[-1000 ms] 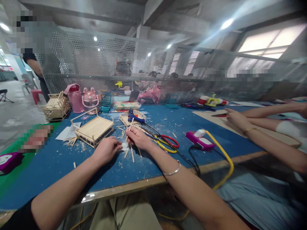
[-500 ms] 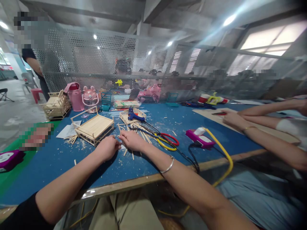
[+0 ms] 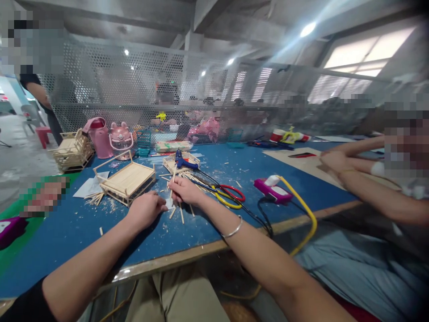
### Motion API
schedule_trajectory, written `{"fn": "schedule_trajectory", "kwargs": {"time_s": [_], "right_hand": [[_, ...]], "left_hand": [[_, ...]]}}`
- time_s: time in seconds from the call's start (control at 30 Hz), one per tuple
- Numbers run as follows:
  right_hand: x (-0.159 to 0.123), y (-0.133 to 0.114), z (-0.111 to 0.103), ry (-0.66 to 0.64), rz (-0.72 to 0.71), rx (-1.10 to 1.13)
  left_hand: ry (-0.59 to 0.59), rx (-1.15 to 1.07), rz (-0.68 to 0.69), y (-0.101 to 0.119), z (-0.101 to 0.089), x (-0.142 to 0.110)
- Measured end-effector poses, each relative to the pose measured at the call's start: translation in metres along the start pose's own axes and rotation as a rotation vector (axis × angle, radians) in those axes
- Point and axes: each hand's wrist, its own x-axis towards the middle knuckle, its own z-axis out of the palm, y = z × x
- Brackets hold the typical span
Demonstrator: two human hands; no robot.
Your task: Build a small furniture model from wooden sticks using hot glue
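My right hand [image 3: 184, 190] is closed around a thin wooden stick [image 3: 173, 178], which stands nearly upright from the fingers. My left hand [image 3: 145, 210] rests low over the table with its fingers curled; what they hold, if anything, is hidden. A small white scrap of paper [image 3: 170, 204] lies between the hands. Left of them stands a little bed-like frame of wooden sticks [image 3: 129, 179] with a slatted top and a raised end rail. Beyond my right hand, a blue glue gun [image 3: 185, 163] lies on a smaller stick-built piece [image 3: 167, 166]. Loose sticks [image 3: 182, 214] are scattered around my right hand.
Red- and yellow-handled cutters [image 3: 231, 193] and black cables lie to the right, before a purple power strip [image 3: 273, 191] with a yellow cord. Another stick model [image 3: 72, 154] and pink bottles [image 3: 100, 137] stand back left. A co-worker's arms [image 3: 362, 179] rest at the right.
My hands have moved slightly apart, and the white paper scrap between them shows more. The stick in my right hand is now more upright. The co-worker's hand has left the red-and-black tool.
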Motion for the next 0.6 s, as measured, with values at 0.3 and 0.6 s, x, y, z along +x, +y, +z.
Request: {"fn": "schedule_trajectory", "kwargs": {"time_s": [0.3,0.6], "right_hand": [[-0.004,0.003,0.001,-0.120,0.057,0.452],[-0.006,0.001,-0.019,0.050,0.054,0.397]], "left_hand": [[0.189,-0.187,0.145,0.007,0.002,-0.003],[0.703,-0.213,0.177,-0.003,-0.051,-0.031]]}}
